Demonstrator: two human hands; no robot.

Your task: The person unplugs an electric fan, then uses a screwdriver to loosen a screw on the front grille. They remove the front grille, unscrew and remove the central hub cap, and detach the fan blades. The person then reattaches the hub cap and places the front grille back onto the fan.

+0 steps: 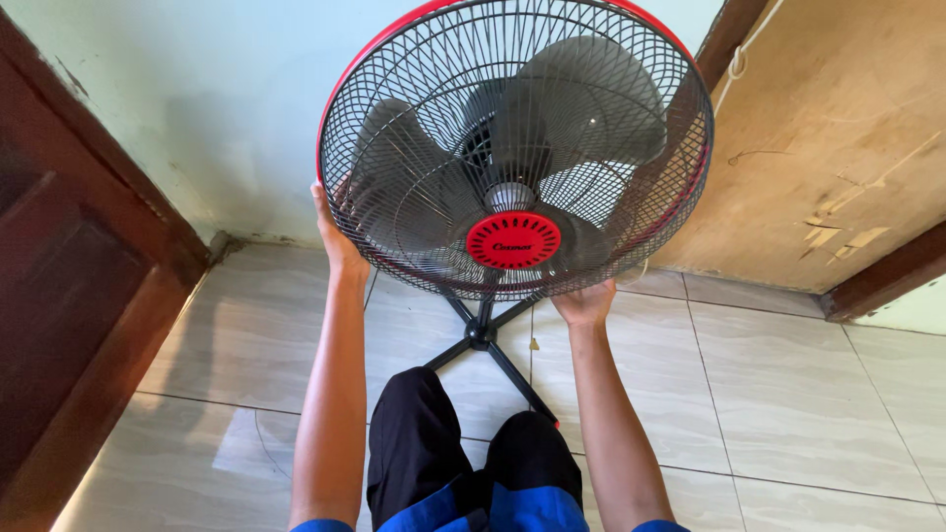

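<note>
Both hands grasp the standing fan's wire guard [552,128]: left hand [335,236] on its left rim, right hand [586,300] under its lower edge, cross base [483,340] below them

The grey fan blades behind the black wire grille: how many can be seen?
3 grey fan blades: one at left, one at upper right, one low behind the red hub cap, partly hidden. More may be hidden.

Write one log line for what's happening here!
left hand: grips fan guard left rim | right hand: grips bottom rim | stand base: on tiled floor
</note>
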